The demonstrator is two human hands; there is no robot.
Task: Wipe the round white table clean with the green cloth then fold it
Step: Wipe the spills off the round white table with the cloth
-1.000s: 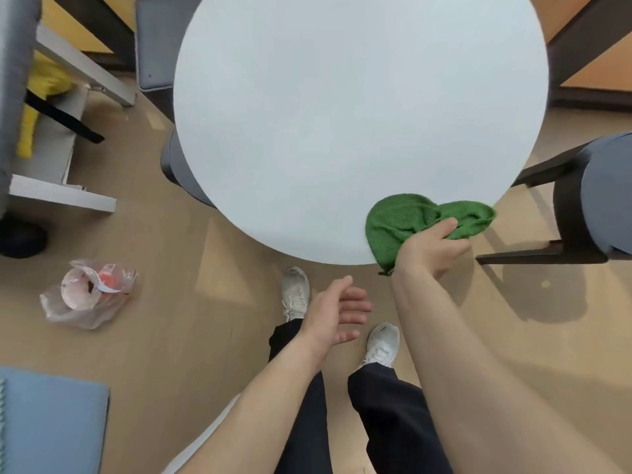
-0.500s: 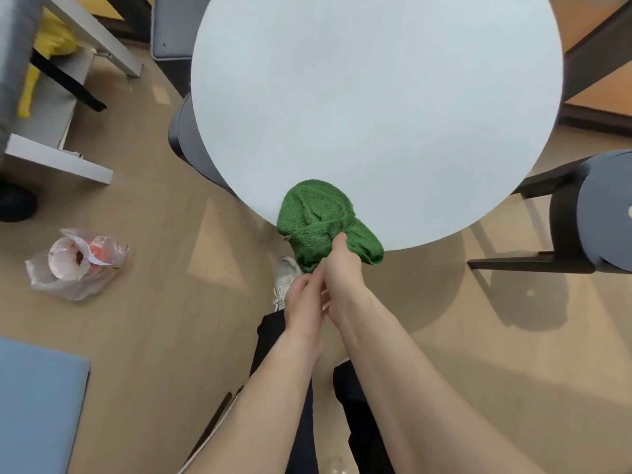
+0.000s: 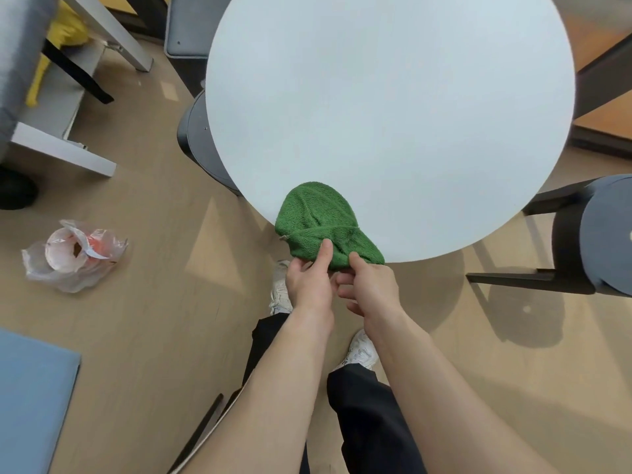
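Pinching the green cloth (image 3: 319, 218) at the table (image 3: 393, 114) edge: left hand (image 3: 307, 280), right hand (image 3: 371, 289).

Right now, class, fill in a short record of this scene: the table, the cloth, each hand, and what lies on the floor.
table: round white table, top bare except for the cloth
cloth: green cloth, bunched, at the near edge of the table, partly hanging over it
left hand: left hand pinching the cloth's near edge, thumb on top
right hand: right hand pinching the same edge, beside the left
fold: not yet made
floor: crumpled plastic bag holding a cup, left of the table
seating: dark stool at right
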